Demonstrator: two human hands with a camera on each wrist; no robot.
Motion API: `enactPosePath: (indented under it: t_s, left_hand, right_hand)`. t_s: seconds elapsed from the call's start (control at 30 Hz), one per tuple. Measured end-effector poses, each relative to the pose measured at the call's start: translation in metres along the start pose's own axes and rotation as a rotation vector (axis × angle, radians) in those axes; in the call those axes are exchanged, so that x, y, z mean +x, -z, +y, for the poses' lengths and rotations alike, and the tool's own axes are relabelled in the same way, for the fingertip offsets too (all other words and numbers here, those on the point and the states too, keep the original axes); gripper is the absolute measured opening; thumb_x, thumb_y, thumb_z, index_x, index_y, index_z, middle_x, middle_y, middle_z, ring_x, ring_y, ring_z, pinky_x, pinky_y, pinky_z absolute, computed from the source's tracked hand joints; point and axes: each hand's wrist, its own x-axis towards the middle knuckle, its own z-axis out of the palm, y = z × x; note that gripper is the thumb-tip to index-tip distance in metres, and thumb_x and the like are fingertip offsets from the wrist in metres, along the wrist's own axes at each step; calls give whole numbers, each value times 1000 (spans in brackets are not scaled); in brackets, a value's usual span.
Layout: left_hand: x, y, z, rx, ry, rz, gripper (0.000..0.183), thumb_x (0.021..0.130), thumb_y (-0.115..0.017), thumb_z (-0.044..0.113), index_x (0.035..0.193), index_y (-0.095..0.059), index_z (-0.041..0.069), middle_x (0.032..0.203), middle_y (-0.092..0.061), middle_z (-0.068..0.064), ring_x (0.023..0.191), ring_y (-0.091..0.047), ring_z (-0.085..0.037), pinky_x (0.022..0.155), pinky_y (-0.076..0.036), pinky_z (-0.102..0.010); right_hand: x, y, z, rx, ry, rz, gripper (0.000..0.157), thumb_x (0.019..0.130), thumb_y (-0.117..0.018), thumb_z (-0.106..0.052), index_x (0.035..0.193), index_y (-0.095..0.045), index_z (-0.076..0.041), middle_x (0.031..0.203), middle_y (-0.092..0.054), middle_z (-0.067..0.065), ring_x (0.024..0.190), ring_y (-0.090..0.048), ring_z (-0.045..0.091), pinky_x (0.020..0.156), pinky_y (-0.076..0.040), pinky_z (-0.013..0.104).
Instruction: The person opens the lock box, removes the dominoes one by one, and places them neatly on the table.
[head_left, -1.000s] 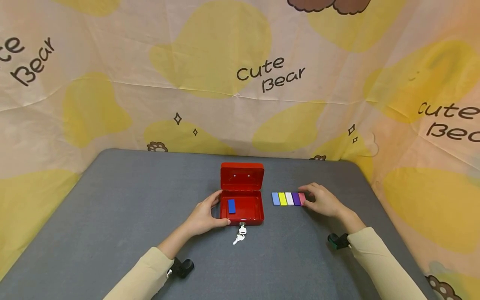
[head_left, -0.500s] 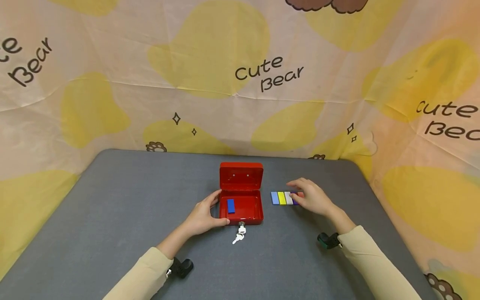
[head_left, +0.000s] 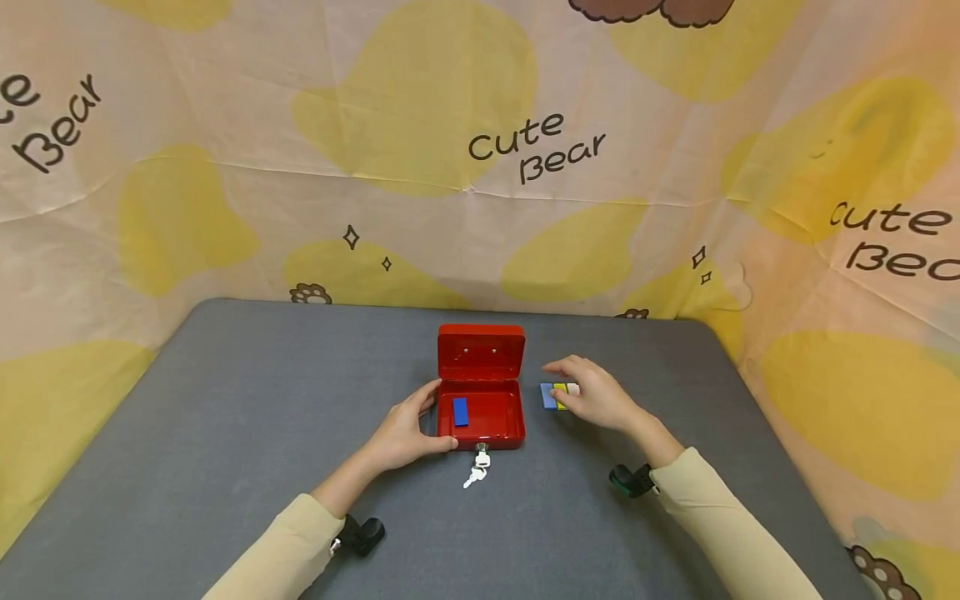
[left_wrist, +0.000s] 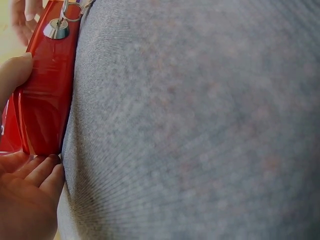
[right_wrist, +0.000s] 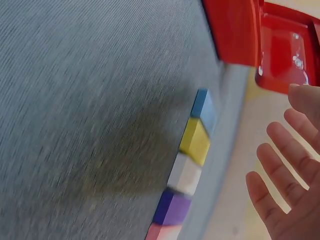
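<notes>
A red cash box (head_left: 504, 442) stands with its lid (head_left: 482, 354) raised, and one blue block (head_left: 461, 412) lies inside at the left. Keys (head_left: 476, 476) hang from its front lock. My left hand (head_left: 397, 435) holds the box's left side, thumb at the front corner and fingers along the side. To the right of the box is a row of blocks: light blue (right_wrist: 204, 109), yellow (right_wrist: 194, 140), white (right_wrist: 184, 174), purple (right_wrist: 171, 207) and pink (right_wrist: 163, 232). Over this row hovers my right hand (head_left: 597, 400), fingers spread and holding nothing; in the head view it hides the purple and pink ones.
A grey cloth-covered table (head_left: 262, 433) bears everything. Behind it and on both sides hangs a printed curtain (head_left: 420, 108) with yellow patches and lettering. Each wrist wears a small black camera, such as the left wrist camera (head_left: 366, 536).
My right hand has moved left along the row, from the pink block's end toward the light blue one. The left hand and the cash box have stayed in place.
</notes>
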Motion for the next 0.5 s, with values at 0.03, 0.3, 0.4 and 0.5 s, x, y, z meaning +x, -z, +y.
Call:
enactPosePath:
  t_s: [0.03,0.3,0.4,0.5]
  left_hand:
    - [0,0,0,0,-1,-1,91,65,-81,32,140,-35,9,139,-43,-15,119,-51,-31,94,-46,-44]
    - [1,0,-1,1,1,-5,91,66,-82,32,140,-35,9,140,-42,-15,120,-50,-31,93,-46,-44]
    - [0,0,0,-5,0,-5,91,66,-82,32,140,-35,9,140,-42,-15,120,-50,-31,94,-46,-44]
    - [0,0,0,-13,-5,-5,91,66,-81,32,140,-35,8,140,-42,-16,121,-50,-31,95,-44,-44]
  right_hand:
    - [1,-1,-2,5,4,-3,35,82,-68,-14,115,-60,-4,111,-62,7,99,-60,25,84,-50,41]
    - [14,-12,-19,28,19,-27,38,81,-69,-19,117,-60,-8,112,-61,6,100,-59,25,86,-49,40]
    - [19,-17,-27,39,38,-31,39,82,-68,-19,118,-59,-9,112,-61,7,100,-58,25,86,-49,39]
    - [23,-22,-34,40,45,-42,40,82,-69,-20,119,-59,-11,112,-61,4,101,-57,22,87,-49,38]
